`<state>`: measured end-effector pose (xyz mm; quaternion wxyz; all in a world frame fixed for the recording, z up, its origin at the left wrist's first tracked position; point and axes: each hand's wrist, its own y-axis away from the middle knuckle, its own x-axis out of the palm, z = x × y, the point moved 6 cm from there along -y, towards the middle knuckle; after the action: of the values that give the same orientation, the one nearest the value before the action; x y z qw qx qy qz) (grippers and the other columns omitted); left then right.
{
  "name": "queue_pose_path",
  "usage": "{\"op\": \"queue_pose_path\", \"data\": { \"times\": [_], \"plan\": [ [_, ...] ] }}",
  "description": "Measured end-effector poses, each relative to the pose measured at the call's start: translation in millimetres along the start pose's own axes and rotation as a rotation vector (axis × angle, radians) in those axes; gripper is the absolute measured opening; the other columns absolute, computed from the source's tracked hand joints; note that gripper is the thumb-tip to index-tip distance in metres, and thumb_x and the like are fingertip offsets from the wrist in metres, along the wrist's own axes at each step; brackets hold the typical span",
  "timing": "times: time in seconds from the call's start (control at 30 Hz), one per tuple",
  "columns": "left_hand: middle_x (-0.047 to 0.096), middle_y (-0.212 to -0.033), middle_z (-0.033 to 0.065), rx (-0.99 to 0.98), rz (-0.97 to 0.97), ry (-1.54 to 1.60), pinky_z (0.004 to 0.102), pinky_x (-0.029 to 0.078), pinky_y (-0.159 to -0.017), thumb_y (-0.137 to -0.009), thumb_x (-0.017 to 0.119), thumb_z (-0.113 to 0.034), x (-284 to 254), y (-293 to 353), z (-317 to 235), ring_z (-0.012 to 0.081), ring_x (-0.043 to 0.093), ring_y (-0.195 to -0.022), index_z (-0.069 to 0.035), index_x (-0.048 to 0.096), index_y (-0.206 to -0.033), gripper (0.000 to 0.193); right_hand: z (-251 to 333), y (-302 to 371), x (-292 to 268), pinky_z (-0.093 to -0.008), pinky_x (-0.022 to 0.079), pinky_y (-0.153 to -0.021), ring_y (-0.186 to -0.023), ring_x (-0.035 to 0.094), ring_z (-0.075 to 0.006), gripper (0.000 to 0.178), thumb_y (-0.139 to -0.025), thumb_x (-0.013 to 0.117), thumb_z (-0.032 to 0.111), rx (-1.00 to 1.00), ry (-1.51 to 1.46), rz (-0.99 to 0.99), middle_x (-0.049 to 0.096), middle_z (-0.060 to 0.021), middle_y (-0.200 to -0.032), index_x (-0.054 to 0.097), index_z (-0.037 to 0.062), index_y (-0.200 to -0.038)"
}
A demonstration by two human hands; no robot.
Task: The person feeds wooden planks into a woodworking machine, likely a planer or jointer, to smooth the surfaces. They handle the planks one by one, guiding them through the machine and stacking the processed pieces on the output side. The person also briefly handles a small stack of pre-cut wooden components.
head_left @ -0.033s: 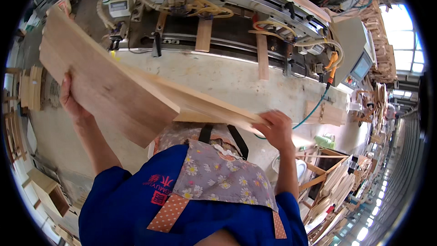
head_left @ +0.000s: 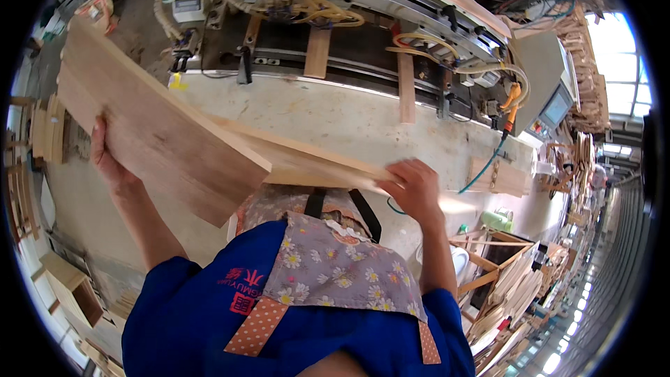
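Observation:
A wide pale wooden board (head_left: pixel 150 129) slants across the left half of the view, its broad face turned toward me. My left hand (head_left: pixel 112 157) grips its lower left edge, with most of the fingers hidden behind it. Behind it, a second, narrower-looking wooden board (head_left: pixel 307 153) runs right, ending at my right hand (head_left: pixel 413 187). The fingers of that hand are bent over this end, thumb side toward the wood. Whether the two boards are joined cannot be made out. Both are held up in front of my flowered apron.
Ahead stands a long machine (head_left: pixel 328 63) with metal rails, hoses and wooden strips across it. A control box with a screen (head_left: pixel 555 108) is at its right. A wooden frame holding boards (head_left: pixel 502 265) stands at lower right, and an open wooden box (head_left: pixel 73 290) at lower left.
My right hand has shifted slightly left along with the end of the narrower board. The left hand and the wide board have hardly moved.

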<state>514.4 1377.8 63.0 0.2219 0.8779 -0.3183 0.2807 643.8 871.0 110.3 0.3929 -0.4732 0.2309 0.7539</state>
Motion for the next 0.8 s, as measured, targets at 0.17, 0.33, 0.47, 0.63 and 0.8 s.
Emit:
{"op": "queue_pose_path", "data": {
  "times": [0.17,0.33,0.47,0.63,0.8],
  "plan": [
    [0.057,-0.116,0.0105,0.055,-0.221,-0.059,0.0373,0.047,-0.091,-0.09,0.056,-0.025,-28,62,-17,0.023,0.055,-0.105,-0.001,0.05,-0.121,0.04,48,-68,96,-0.033,0.045,-0.067,-0.072,0.054,-0.0208,0.018,-0.065,0.072,0.019,-0.351,0.065,-0.107,0.057,-0.0005,-0.075,0.062,0.0113,-0.077],
    [0.06,-0.11,0.0068,-0.054,-0.364,0.022,0.0305,0.053,-0.078,-0.084,0.064,-0.021,-60,104,67,0.0181,0.059,-0.099,-0.004,0.052,-0.117,0.039,68,-83,169,-0.0372,0.044,-0.076,-0.084,0.054,-0.0245,0.018,-0.071,0.068,0.02,-0.482,0.028,-0.137,0.058,-0.0028,-0.086,0.06,0.0121,-0.085],
    [0.062,-0.105,0.0034,-0.165,-0.41,0.063,0.0276,0.053,-0.073,-0.081,0.068,-0.017,-66,120,139,0.0158,0.06,-0.095,-0.007,0.054,-0.113,0.037,42,-86,150,-0.041,0.043,-0.084,-0.096,0.053,-0.0292,0.023,-0.074,0.068,0.023,-0.357,-0.063,0.057,0.058,-0.0089,-0.097,0.06,0.0115,-0.092],
    [0.062,-0.1,0.0044,-0.222,-0.341,0.129,0.0281,0.053,-0.07,-0.082,0.068,-0.017,-59,116,194,0.0157,0.06,-0.09,-0.006,0.054,-0.111,0.034,-115,-106,64,-0.0437,0.041,-0.087,-0.099,0.052,-0.0326,0.038,-0.07,0.072,0.029,0.247,0.012,-0.356,0.057,-0.0138,-0.101,0.058,0.0077,-0.098],
    [0.062,-0.096,0.0074,-0.366,-0.22,0.074,0.029,0.054,-0.065,-0.086,0.064,-0.025,-86,97,232,0.0172,0.061,-0.081,-0.005,0.055,-0.108,0.032,-230,-79,96,-0.0442,0.041,-0.09,-0.105,0.051,-0.0351,0.061,-0.072,0.071,0.031,-0.047,0.617,-0.476,0.05,-0.0162,-0.116,0.045,0.0014,-0.118]
  ]
}}
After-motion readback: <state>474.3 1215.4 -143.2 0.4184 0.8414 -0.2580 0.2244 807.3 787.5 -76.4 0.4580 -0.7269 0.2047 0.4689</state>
